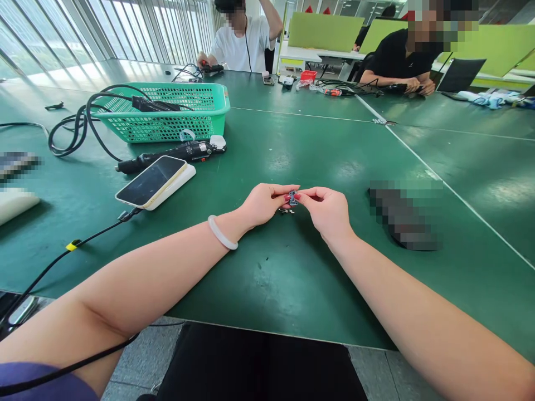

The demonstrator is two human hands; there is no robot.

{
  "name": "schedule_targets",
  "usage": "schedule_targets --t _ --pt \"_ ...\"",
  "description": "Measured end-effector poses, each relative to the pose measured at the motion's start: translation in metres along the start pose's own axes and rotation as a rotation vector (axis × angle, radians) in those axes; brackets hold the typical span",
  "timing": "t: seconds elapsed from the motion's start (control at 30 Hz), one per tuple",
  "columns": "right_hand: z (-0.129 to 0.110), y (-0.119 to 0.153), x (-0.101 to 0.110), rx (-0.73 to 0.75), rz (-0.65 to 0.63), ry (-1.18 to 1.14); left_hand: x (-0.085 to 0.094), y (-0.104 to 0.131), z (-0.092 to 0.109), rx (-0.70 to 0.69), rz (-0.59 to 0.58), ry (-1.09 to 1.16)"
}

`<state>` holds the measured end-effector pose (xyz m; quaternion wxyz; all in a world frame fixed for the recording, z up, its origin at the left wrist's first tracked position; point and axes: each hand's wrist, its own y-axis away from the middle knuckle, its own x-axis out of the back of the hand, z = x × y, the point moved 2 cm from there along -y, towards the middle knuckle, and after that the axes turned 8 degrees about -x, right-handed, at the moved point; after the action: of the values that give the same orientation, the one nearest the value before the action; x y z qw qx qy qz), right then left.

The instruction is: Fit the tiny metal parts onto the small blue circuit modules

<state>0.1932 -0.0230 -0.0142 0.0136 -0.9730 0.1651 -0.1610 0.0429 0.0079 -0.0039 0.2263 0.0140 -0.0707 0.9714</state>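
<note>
Between the fingertips of both hands is a small blue-grey part [293,197] with dark spots, perhaps a little circuit board; its exact kind is too small to make out. My left hand [265,203], a pale bangle [223,233] on its wrist, pinches the part from the left. From the right, my right hand [328,209] grips it between thumb and forefinger. Just below the fingers, several tiny metallic pieces [286,211] lie on the green tabletop [267,278], too small to name.
Left of my hands lie a phone [152,181] on a white block, a black electric screwdriver [171,153] and a green basket [167,120] with a cable. A dark blurred object [403,220] is at right. Two people [246,44] sit across the table.
</note>
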Motion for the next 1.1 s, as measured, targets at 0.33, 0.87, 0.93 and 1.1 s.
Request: schedule_targets --t 0.33,0.87,0.93,1.1 --pt "0.0 0.001 -0.001 0.005 -0.003 -0.032 -0.003 0.001 0.001 0.026 -0.016 0.056" --pt "-0.004 -0.001 0.013 -0.005 -0.141 0.14 0.008 -0.004 0.004 0.077 0.066 0.18" --pt "-0.003 0.0 0.012 0.081 -0.14 0.339 0.01 -0.005 0.002 0.107 0.107 0.209" --pt "0.001 0.0 0.002 0.205 -0.21 0.604 0.01 -0.005 -0.003 0.158 0.144 0.236"
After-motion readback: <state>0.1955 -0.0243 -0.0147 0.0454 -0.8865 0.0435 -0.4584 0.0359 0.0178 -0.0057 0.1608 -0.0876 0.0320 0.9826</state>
